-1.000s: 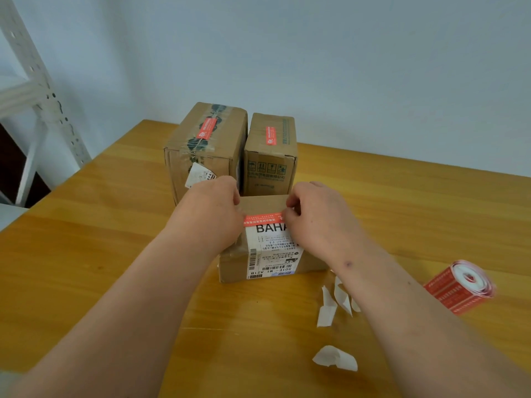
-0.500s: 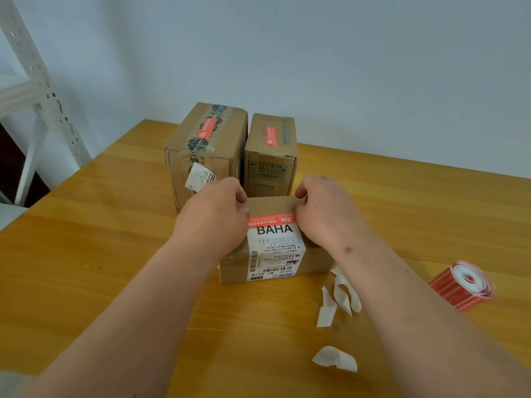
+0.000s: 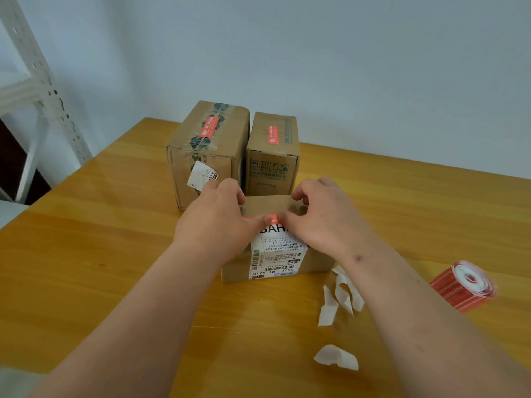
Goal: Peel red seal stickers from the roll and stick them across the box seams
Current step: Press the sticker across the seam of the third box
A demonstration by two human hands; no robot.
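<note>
A small cardboard box [image 3: 268, 203] with a white shipping label [image 3: 277, 257] stands in front of me on the wooden table [image 3: 86, 254]. A red seal sticker [image 3: 273, 217] lies across its top, just above the label. My left hand [image 3: 218, 222] and my right hand [image 3: 324, 222] grip the box from either side, fingers curled over its far edge. Both thumbs press on the sticker and nearly meet at its middle, hiding most of it. The red sticker roll [image 3: 462, 285] lies on its side at the right.
Two taller cardboard boxes [image 3: 207, 156] [image 3: 273, 165] stand right behind the small one, each with a red sticker on top. White backing scraps [image 3: 342, 294] [image 3: 336, 357] lie by my right forearm. A white metal shelf frame [image 3: 43, 96] stands at the left.
Both thumbs have slid inward along the red sticker from its ends to its middle. The box, roll and scraps have stayed put.
</note>
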